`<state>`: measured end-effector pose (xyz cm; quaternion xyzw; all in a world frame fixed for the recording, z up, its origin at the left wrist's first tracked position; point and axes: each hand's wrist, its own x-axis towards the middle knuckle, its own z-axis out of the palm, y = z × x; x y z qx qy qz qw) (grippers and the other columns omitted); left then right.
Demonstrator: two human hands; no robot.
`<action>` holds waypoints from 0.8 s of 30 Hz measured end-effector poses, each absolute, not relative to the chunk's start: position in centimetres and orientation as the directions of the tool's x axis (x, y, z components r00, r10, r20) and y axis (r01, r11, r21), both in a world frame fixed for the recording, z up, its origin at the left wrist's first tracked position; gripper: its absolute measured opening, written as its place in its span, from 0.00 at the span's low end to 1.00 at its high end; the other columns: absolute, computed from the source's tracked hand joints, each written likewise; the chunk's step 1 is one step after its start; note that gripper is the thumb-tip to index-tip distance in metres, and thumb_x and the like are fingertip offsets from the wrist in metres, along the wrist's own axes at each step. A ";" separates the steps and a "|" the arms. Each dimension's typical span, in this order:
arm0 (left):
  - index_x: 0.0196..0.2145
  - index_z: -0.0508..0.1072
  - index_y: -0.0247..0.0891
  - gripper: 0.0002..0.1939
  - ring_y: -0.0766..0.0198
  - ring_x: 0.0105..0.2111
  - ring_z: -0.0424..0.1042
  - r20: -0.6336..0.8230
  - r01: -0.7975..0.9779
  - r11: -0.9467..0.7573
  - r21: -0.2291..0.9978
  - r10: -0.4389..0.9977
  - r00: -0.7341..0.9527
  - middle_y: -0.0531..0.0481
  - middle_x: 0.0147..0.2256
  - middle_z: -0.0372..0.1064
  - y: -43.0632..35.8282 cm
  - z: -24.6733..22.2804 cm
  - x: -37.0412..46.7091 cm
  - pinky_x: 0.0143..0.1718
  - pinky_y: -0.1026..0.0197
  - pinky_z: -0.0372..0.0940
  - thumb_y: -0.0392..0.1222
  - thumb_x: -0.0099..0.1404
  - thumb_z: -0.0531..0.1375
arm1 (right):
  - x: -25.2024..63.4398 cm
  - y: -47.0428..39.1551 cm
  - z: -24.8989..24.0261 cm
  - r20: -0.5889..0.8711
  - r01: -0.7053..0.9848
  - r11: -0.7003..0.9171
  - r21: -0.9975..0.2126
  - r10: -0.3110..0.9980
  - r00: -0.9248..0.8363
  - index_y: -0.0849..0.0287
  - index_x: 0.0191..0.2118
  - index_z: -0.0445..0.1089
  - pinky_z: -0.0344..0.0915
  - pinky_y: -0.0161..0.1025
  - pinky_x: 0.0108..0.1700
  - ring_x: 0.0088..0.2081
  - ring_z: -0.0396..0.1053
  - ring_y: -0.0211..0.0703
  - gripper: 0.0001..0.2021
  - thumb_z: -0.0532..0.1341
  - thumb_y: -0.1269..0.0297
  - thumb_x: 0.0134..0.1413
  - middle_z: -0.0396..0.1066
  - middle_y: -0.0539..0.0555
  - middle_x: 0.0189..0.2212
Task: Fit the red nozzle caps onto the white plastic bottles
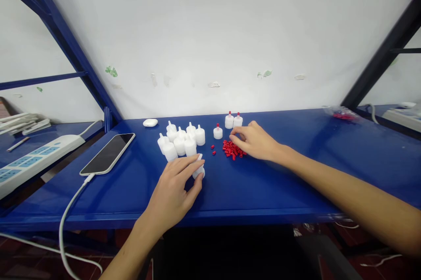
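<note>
My left hand [176, 190] rests on the blue table and grips a white nozzle cap [199, 170] between thumb and fingers. Just beyond it stands a cluster of several white nozzle caps [180, 139]. My right hand [255, 141] reaches over a pile of small red tips [232, 149], its fingertips pinching at the pile's far edge. Whether a tip is between the fingers is hidden. Three white caps with red tips [229, 121] stand behind the pile. Two stray red tips [213, 150] lie left of it.
A black phone [108, 153] with a white cable [66, 223] lies at the left. A white power strip [31, 161] sits further left, a small white case [150, 122] near the wall. A clear bag with red bits [342, 114] lies far right. Blue frame struts rise at both sides.
</note>
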<state>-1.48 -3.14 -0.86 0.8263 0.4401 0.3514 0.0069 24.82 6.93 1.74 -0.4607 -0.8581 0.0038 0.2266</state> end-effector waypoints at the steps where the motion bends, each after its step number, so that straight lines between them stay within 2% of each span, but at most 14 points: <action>1: 0.52 0.75 0.41 0.16 0.52 0.52 0.73 0.579 0.711 -0.614 0.342 0.734 0.356 0.43 0.54 0.73 -3.1 -0.9 -1.5 0.53 0.49 0.69 0.41 0.71 0.55 | 24.8 7.1 1.8 0.388 0.793 0.555 -0.252 0.808 -0.443 0.61 0.35 0.76 0.54 0.39 0.34 0.18 0.57 0.36 0.15 0.53 0.62 0.63 0.63 0.47 0.15; 4: 0.52 0.76 0.41 0.15 0.54 0.52 0.74 0.583 0.690 -0.613 0.384 0.741 0.333 0.44 0.54 0.73 -3.1 -1.2 -1.5 0.54 0.52 0.70 0.40 0.71 0.55 | 24.6 7.9 2.2 0.384 0.794 0.519 -0.317 0.835 -0.393 0.61 0.39 0.75 0.53 0.38 0.30 0.20 0.61 0.38 0.14 0.53 0.62 0.61 0.67 0.49 0.18; 8: 0.46 0.78 0.40 0.12 0.57 0.48 0.76 0.609 0.680 -0.620 0.393 0.729 0.313 0.45 0.49 0.76 -3.0 -1.5 -1.5 0.52 0.56 0.71 0.37 0.71 0.56 | 23.9 9.7 2.7 0.375 0.785 0.561 -0.261 0.809 -0.453 0.62 0.54 0.70 0.58 0.40 0.35 0.30 0.69 0.44 0.18 0.54 0.63 0.62 0.75 0.55 0.29; 10: 0.45 0.78 0.41 0.11 0.58 0.47 0.77 0.604 0.682 -0.614 0.397 0.735 0.309 0.46 0.48 0.76 -3.0 -1.5 -1.4 0.51 0.56 0.71 0.37 0.71 0.56 | 23.3 10.9 2.8 0.351 0.767 0.601 -0.225 0.784 -0.512 0.63 0.59 0.66 0.60 0.41 0.38 0.35 0.71 0.46 0.20 0.52 0.63 0.64 0.76 0.58 0.35; 13: 0.43 0.77 0.42 0.10 0.57 0.47 0.77 0.589 0.681 -0.604 0.414 0.748 0.305 0.46 0.48 0.76 -3.1 -1.2 -1.4 0.49 0.56 0.72 0.37 0.71 0.56 | 22.4 12.2 2.9 0.293 0.753 0.633 -0.181 0.765 -0.573 0.62 0.53 0.70 0.60 0.41 0.38 0.37 0.71 0.46 0.17 0.52 0.65 0.65 0.76 0.60 0.39; 17: 0.36 0.76 0.41 0.08 0.58 0.44 0.77 0.526 0.661 -0.586 0.468 0.786 0.325 0.48 0.44 0.76 -3.1 -1.0 -1.4 0.44 0.59 0.72 0.37 0.70 0.56 | 21.9 12.2 3.5 0.298 0.755 0.634 -0.169 0.763 -0.574 0.60 0.44 0.73 0.59 0.40 0.35 0.35 0.70 0.45 0.12 0.54 0.67 0.62 0.77 0.58 0.36; 21: 0.38 0.75 0.41 0.07 0.56 0.46 0.75 0.548 0.732 -0.535 0.422 0.793 0.264 0.44 0.52 0.71 -2.8 -1.2 -1.3 0.46 0.56 0.72 0.38 0.69 0.56 | 22.3 10.3 4.6 0.377 0.694 0.656 -0.296 0.748 -0.546 0.61 0.43 0.74 0.59 0.39 0.35 0.30 0.68 0.41 0.11 0.56 0.65 0.63 0.76 0.55 0.31; 24: 0.45 0.74 0.41 0.09 0.55 0.48 0.73 0.630 0.769 -0.517 0.377 0.752 0.197 0.42 0.54 0.68 -2.8 -1.3 -1.2 0.48 0.54 0.70 0.39 0.68 0.57 | 22.5 8.3 4.8 0.438 0.564 0.705 -0.430 0.709 -0.552 0.60 0.40 0.75 0.62 0.40 0.38 0.34 0.69 0.41 0.09 0.58 0.64 0.62 0.76 0.55 0.35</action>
